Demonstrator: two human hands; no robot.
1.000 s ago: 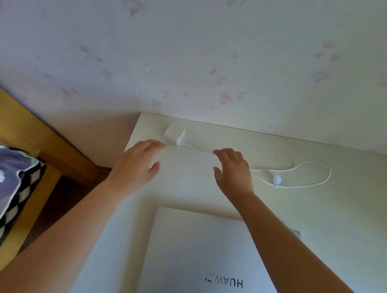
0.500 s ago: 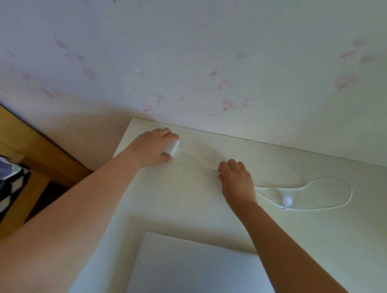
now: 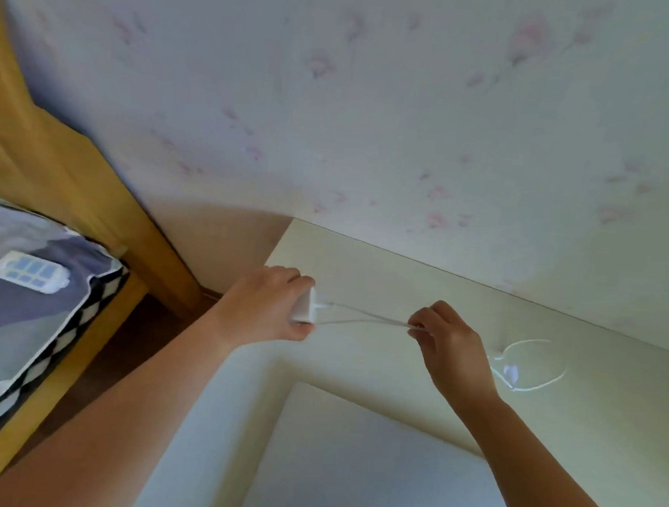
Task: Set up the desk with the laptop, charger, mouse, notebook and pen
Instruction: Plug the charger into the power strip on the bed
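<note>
Change since half a second ago: the small white charger brick (image 3: 304, 306) has come up off the surface at the far left corner, lifted by the left hand (image 3: 269, 308); the right hand (image 3: 447, 342) has shifted along the lead and now pinches it.

Pale cream laminate worktop (image 3: 402, 282): far edge flush to the wall, left edge open above the floor gap.

Closed silver-grey laptop (image 3: 369, 465): flat at the near edge, centre; lid shut.

Left hand: grip wrapped round the brick.

Right hand: fingertips nipped on the thin white cable (image 3: 364, 318), drawn fairly taut between the hands; the rest lies in a loose loop (image 3: 535, 366) right of centre, near the far edge.

Handling note (judgement): carry the brick out over the left edge while paying out slack, so the loop does not snag or whip. The plug end should stay near the laptop.

Room: bare surface right of the laptop; little between brick and wall.

Mouse, notebook, pen: not in view.
</note>
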